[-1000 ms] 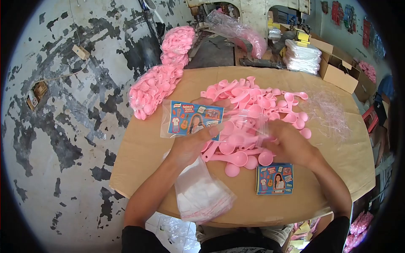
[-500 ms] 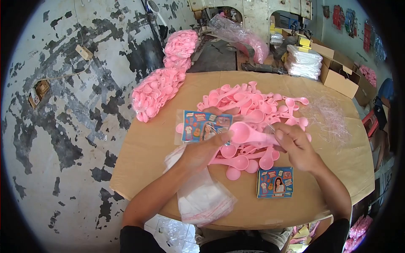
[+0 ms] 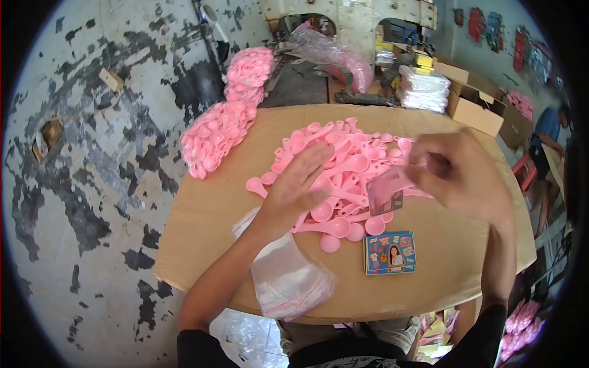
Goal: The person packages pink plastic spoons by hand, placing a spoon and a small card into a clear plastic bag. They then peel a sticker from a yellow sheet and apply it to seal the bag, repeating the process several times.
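Observation:
Pink plastic spoons [image 3: 353, 165] lie in a heap on the brown-covered table [image 3: 208, 227]. Over the heap's left side is my left hand [image 3: 294, 184], fingers stretched out, holding nothing. My right hand [image 3: 457, 175], slightly blurred, is raised at the heap's right with its fingers closed on a clear packet [image 3: 386, 190]; a pink spoon and a printed card show through the plastic. A stack of blue printed cards [image 3: 389, 253] rests in front of the heap. Flat clear bags [image 3: 288, 276] lie below my left forearm.
Large bags of pink spoons [image 3: 218, 132] stand at the table's back left. Behind the table are a machine [image 3: 356, 18], stacked white packs [image 3: 423, 89] and an open cardboard box [image 3: 478, 110]. A person in blue [image 3: 548, 132] sits at the far right.
My left hand has let go of the packet and opened. The packet, now with the spoon and card in it, hangs from my right hand, which has moved up and right. The view has shifted slightly.

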Available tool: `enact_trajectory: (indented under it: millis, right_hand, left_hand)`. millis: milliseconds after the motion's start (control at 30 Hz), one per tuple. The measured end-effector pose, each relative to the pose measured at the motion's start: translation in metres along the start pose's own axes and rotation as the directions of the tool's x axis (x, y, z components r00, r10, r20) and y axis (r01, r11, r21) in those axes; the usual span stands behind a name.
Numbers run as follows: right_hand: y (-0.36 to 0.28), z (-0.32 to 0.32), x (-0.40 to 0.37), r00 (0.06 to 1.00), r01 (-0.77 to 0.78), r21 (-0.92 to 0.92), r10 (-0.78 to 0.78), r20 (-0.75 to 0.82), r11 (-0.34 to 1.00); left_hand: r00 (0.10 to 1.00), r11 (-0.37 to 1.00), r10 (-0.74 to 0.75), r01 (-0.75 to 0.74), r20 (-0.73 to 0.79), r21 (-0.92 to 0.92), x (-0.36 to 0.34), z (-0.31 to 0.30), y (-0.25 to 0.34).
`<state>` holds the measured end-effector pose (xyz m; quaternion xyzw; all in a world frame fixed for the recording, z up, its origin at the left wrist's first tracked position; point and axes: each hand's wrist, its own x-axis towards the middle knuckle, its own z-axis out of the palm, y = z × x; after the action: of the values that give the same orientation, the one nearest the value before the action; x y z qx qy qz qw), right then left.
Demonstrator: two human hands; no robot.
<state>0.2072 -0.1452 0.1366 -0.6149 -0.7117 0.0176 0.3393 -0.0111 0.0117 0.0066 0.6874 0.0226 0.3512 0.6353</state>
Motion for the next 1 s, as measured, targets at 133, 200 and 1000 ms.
enact_trajectory:
  millis: [133,200,1000]
  right_hand:
    - [-0.001,0.018,0.012,0.989,0.130,0.319,-0.099,-0.113,0.939]
    - [-0.010,0.037,0.014,0.990,0.112,0.273,-0.131,0.054,0.956]
    - [0.038,0.089,0.016,0.827,0.553,-0.214,-0.562,0.019,0.805]
  left_hand:
    - [0.990,0.847,-0.031,-0.048,0.140,0.529,-0.010,0.043,0.028]
    - [0.987,0.809,-0.123,0.042,0.099,0.586,-0.012,0.064,0.030]
    - [0.955,0.901,-0.271,0.296,-0.122,0.316,-0.016,0.046,0.013]
